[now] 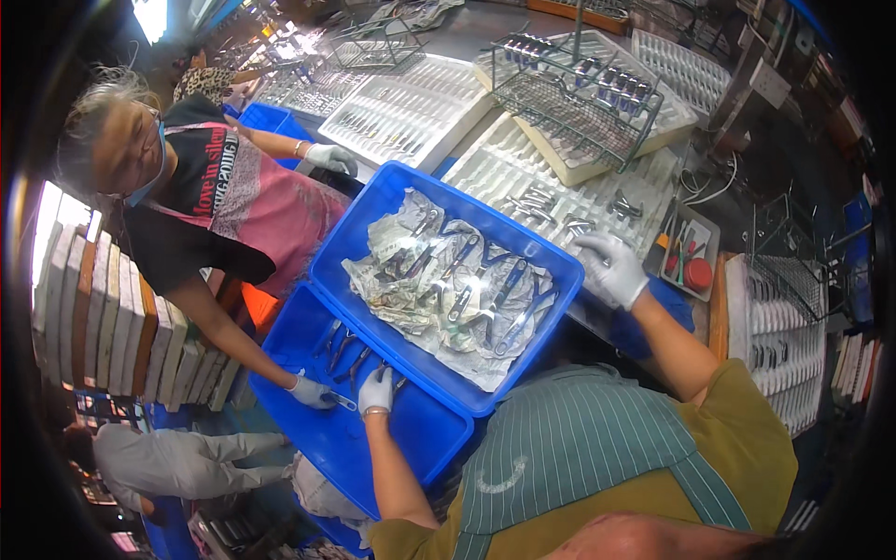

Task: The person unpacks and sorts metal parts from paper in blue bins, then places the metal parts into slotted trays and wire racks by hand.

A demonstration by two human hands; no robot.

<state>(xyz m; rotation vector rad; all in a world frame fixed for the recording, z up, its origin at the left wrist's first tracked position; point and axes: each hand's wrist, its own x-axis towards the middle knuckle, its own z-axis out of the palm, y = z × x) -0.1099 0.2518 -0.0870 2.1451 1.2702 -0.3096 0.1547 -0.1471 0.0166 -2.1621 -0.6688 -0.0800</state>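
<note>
My left hand (378, 390), in a white glove, reaches into the lower blue bin (425, 439). Its fingers are bent together among several dark metal hand tools (347, 357); what they grip is hidden. My right hand (613, 273), also gloved, is held with its fingers apart beside small metal parts (579, 225) on a white slotted tray (644, 233). Between my arms stands an upper blue bin (546, 359), lined with crumpled newspaper (397, 303). Metal hand tools with long handles (464, 303) lie on that paper.
Across the bins, a co-worker's gloved hand (313, 393) holds a metal tool in the lower bin; their other hand (332, 159) is beside the upper bin. A wire basket (574, 117) stands on stacked trays. At right is a small box of tools (689, 252).
</note>
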